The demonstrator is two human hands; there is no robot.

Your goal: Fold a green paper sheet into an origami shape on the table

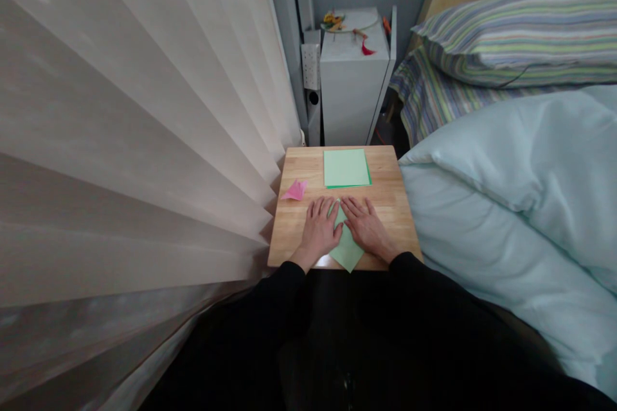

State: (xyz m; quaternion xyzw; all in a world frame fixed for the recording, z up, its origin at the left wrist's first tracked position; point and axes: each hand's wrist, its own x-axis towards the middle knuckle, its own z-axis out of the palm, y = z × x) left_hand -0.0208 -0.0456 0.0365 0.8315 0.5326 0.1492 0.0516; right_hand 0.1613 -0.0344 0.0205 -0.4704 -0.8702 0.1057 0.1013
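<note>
A folded sheet of light green paper [348,253] lies on the small wooden table [390,205], its lower corner at the table's front edge. My left hand [320,226] rests flat on the paper's left side, fingers stretched out. From the right, my right hand [367,225] presses on the paper with its fingers extended. The fingertips of both hands come close together near the paper's upper point. Parts of the paper are hidden under the hands. Beyond them lies a stack of square green paper [346,168]. A pink folded paper piece [295,190] sits at the left.
A pleated pale curtain [168,109] hangs close along the table's left side. To the right is a bed with a light blue quilt [482,205] and a striped pillow [525,32]. A white cabinet [351,96] stands behind the table, with a tasselled ornament [367,49] on top.
</note>
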